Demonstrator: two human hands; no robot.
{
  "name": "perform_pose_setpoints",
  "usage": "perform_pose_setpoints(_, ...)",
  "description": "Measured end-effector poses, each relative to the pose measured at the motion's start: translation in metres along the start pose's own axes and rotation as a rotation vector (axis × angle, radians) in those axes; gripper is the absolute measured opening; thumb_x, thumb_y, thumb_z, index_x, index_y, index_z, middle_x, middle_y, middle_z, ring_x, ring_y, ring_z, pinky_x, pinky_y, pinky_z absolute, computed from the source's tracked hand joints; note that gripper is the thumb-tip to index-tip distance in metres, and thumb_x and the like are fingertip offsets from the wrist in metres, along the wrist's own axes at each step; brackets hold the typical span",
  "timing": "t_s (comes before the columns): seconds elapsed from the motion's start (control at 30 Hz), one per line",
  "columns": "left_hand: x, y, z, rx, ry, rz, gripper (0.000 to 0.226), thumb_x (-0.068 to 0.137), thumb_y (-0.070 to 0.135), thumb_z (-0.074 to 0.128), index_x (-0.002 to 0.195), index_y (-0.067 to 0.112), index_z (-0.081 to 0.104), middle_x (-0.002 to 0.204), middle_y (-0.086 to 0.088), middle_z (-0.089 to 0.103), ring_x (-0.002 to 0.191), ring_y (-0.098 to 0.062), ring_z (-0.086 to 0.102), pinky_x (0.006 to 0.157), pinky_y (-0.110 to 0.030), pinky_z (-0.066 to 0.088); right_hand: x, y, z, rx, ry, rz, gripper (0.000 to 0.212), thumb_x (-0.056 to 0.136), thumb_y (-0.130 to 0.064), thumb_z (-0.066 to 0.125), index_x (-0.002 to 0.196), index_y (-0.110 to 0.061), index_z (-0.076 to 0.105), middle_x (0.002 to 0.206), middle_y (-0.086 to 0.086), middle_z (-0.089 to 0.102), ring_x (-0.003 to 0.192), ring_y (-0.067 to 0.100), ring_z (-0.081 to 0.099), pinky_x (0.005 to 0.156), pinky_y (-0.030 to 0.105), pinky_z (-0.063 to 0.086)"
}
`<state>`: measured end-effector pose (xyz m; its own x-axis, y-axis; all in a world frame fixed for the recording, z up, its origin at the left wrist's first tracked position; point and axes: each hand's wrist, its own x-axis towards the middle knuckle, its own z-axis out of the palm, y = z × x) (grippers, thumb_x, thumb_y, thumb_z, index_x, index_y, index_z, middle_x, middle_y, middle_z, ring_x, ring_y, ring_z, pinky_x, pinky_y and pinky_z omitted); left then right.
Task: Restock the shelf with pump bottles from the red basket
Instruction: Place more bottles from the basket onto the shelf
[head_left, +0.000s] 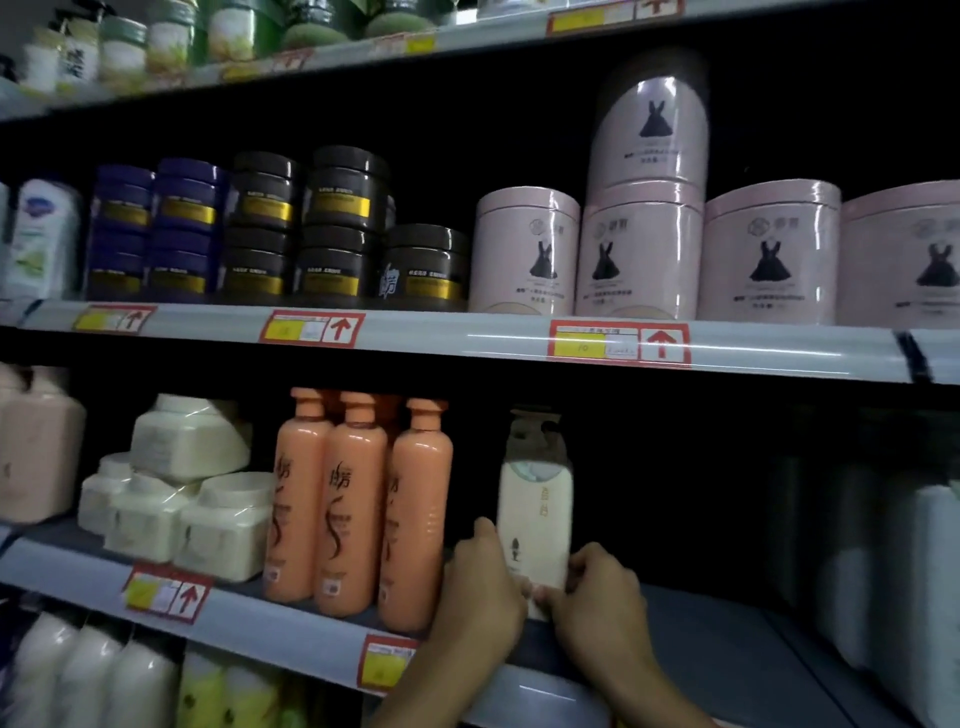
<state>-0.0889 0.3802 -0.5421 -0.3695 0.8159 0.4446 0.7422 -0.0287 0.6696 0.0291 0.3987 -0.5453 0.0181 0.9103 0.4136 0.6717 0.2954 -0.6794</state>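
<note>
A cream pump bottle (535, 512) with a brown pump head stands upright on the lower shelf (727, 654), just right of the orange bottles (358, 499). My left hand (480, 587) grips its lower left side and my right hand (605, 592) grips its lower right side, both wrapped around the base. The red basket is out of view.
Cream square jars (182, 499) sit left of the orange bottles. Dark room opens on the shelf right of the held bottle, then pale bottles (930, 582) at far right. Above, pink round boxes (644, 249) and dark jars (337, 223) fill the middle shelf.
</note>
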Motion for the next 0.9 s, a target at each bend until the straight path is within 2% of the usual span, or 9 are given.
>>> perform_pose_setpoints(0.17,0.018,0.003,0.006,-0.003,-0.052,-0.007,0.039,0.083,0.016,0.075,0.113,0.013,0.051,0.121,-0.010,0.066,0.112,-0.029,0.065,0.093,-0.038,0.053,0.017,-0.001,0.009,0.038,-0.004,0.070,0.038,0.080,-0.037,0.081,0.103,-0.018,0.057,0.112,0.004,0.071,0.107,0.026,0.067,0.071,0.027,0.043)
perform_pose_setpoints(0.33,0.020,-0.003,0.010,-0.051,-0.048,-0.043,0.035,0.085,0.013,0.075,0.113,0.009,0.055,0.121,-0.010,0.068,0.112,-0.027,0.066,0.094,-0.038,0.053,0.026,-0.001,0.015,0.022,-0.025,0.073,0.037,0.083,-0.033,0.078,0.109,-0.017,0.056,0.118,0.006,0.070,0.111,0.029,0.066,0.082,0.032,0.051)
perform_pose_setpoints(0.5,0.017,-0.001,0.006,-0.004,-0.012,-0.095,0.032,0.087,0.010,0.068,0.115,0.012,0.053,0.121,-0.010,0.067,0.114,-0.028,0.065,0.097,-0.039,0.053,0.030,0.002,0.020,0.042,-0.067,0.063,0.033,0.085,-0.036,0.073,0.110,-0.024,0.058,0.116,0.000,0.071,0.111,0.023,0.066,0.083,0.031,0.051)
perform_pose_setpoints(0.6,0.011,0.004,0.004,0.021,0.002,-0.103,0.039,0.087,0.010,0.066,0.123,0.013,0.049,0.126,-0.011,0.064,0.117,-0.028,0.064,0.097,-0.036,0.052,0.027,0.004,0.013,0.090,-0.057,0.045,0.027,0.086,-0.035,0.074,0.107,-0.022,0.062,0.112,0.001,0.072,0.106,0.022,0.067,0.085,0.031,0.054)
perform_pose_setpoints(0.7,-0.001,0.015,0.002,-0.009,0.061,-0.036,0.057,0.087,0.014,0.070,0.137,0.014,0.043,0.134,-0.009,0.056,0.122,-0.026,0.058,0.098,-0.032,0.047,0.018,0.006,-0.007,0.134,0.030,-0.041,0.030,0.090,-0.034,0.072,0.114,-0.017,0.063,0.112,0.004,0.070,0.104,0.022,0.066,0.086,0.032,0.054)
perform_pose_setpoints(0.8,-0.021,0.035,-0.005,-0.067,0.087,0.078,0.061,0.091,0.023,0.069,0.145,0.015,0.042,0.139,-0.008,0.055,0.126,-0.025,0.057,0.100,-0.030,0.045,0.002,0.011,-0.044,0.179,0.028,-0.139,0.033,0.091,-0.032,0.072,0.118,-0.014,0.065,0.112,0.003,0.071,0.104,0.017,0.066,0.084,0.025,0.050)
perform_pose_setpoints(0.9,-0.054,0.063,-0.004,-0.205,0.081,0.150,0.047,0.089,0.020,0.072,0.133,0.012,0.058,0.129,-0.010,0.066,0.120,-0.025,0.062,0.098,-0.028,0.047,-0.033,0.025,-0.085,0.190,-0.005,-0.200,0.020,0.091,-0.033,0.071,0.105,-0.018,0.067,0.099,-0.006,0.071,0.095,0.010,0.065,0.073,0.013,0.044)
